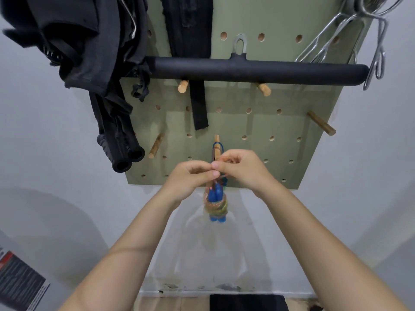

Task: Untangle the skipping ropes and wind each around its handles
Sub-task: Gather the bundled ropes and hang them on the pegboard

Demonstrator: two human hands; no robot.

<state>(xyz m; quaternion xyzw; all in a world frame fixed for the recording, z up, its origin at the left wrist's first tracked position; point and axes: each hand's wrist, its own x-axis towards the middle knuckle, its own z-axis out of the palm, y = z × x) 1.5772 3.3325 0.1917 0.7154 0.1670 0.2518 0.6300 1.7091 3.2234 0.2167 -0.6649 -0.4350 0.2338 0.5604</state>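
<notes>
A skipping rope with blue handles (215,204) hangs from a wooden peg (216,140) low on the green pegboard (258,131). Its multicoloured rope (219,207) is wound round the two handles, and a blue loop (218,145) goes over the peg. My left hand (190,178) and my right hand (241,170) meet just above the handles, and both pinch the rope strands below the peg. My fingers hide the part of the rope that they pinch.
A black padded bar (258,71) lies across two pegs higher up. Black straps and black handles (125,153) hang at the left, metal clips (377,52) at the top right. More wooden pegs (321,123) stick out. A dark mat (247,303) lies on the floor.
</notes>
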